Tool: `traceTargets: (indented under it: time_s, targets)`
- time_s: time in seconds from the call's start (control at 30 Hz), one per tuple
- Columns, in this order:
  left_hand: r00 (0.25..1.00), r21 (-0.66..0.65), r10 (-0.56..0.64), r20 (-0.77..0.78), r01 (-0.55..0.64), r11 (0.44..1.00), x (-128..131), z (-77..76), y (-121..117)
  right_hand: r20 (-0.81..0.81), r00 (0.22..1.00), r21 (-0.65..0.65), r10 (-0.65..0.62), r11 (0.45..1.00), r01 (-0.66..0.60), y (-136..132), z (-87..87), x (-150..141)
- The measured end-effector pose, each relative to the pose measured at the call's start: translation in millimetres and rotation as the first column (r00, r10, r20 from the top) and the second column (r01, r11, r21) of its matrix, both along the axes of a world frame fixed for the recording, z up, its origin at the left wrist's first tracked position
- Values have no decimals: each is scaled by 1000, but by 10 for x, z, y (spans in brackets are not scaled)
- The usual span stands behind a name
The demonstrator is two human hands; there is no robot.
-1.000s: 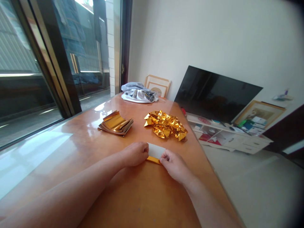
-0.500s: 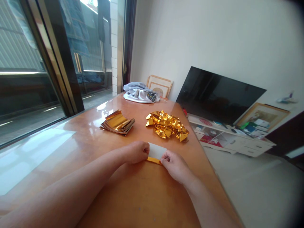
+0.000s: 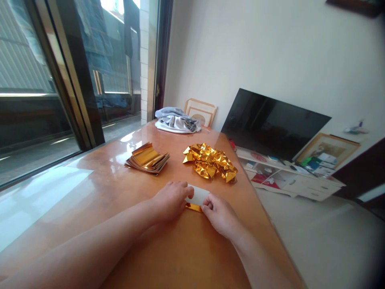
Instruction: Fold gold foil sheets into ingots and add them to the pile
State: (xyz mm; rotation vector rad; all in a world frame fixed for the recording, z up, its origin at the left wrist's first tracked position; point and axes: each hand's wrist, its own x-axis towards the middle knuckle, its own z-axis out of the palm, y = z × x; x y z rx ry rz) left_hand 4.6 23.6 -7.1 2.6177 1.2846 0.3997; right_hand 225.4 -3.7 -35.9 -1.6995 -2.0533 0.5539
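A small sheet of gold foil paper [image 3: 198, 195] lies on the table in front of me, pale side up, with a gold strip folded over along its near edge. My left hand [image 3: 175, 197] is at its left end, curled fingers on the paper and the thumb mostly hidden. At the right end my right hand [image 3: 221, 213] pinches the near corner between thumb and bent fingers. Beyond the left hand sits a stack of gold foil sheets [image 3: 147, 158]. A heap of folded gold foil pieces [image 3: 211, 161] rests beyond the paper, slightly right.
The glossy wooden table [image 3: 168, 257] has its right edge beside my right forearm. Bunched cloth [image 3: 176, 120] lies at the far end. A glass sliding door [image 3: 69, 80] stands left; a television [image 3: 275, 122] and white cabinet [image 3: 296, 180] are off to the right.
My left hand's fingers have loosened from a tight fist-like pinch and lifted a little along the paper's left end. The right hand keeps its pinch. The whole view has shifted slightly.
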Motion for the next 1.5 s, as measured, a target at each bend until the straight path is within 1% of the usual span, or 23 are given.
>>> traceTargets:
  time_s: [0.07,0.17,0.23,0.33,0.47,0.57,0.7,0.87,1.07,1.2,1.27,1.37,1.5]
  targets:
    - [994,83,-90,-67,96,992,33,33,-46,4,1000,8,3,1000,-3,5,-6,-5]
    - [964,116,-200,-175,222,968,72,58,-86,13,1000,6,-9,1000,9,20,-9,-12]
    - [945,129,-233,-231,267,955,84,67,-100,19,1000,6,-17,1000,17,24,-5,-16]
    - [925,128,-252,-284,297,946,95,89,-128,14,1000,17,-12,1000,12,11,9,-18]
    - [907,75,-263,-328,302,950,125,127,-187,-5,1000,36,5,999,-4,-16,17,-2]
    - [905,57,-255,-339,291,955,139,135,-222,-68,997,35,22,999,-19,-9,-2,30]
    - [915,58,-249,-317,281,958,123,118,-230,-188,982,-45,-5,999,-4,23,-31,68]
    - [929,77,-256,-266,285,955,94,94,-220,-274,960,-159,-58,987,14,35,-18,69]
    - [928,75,-256,-270,285,956,83,98,-229,-311,947,-183,-82,983,25,15,40,47]
    - [932,64,-252,-261,277,959,84,120,-243,-373,922,-241,-106,970,14,5,87,39]
    - [933,63,-254,-256,279,958,85,129,-247,-376,919,-244,-117,970,23,10,81,43]
    - [933,65,-256,-253,280,958,84,134,-247,-341,934,-209,-108,977,37,20,35,59]
    - [934,67,-258,-249,282,957,75,123,-239,-318,945,-201,-83,979,18,19,-7,76]
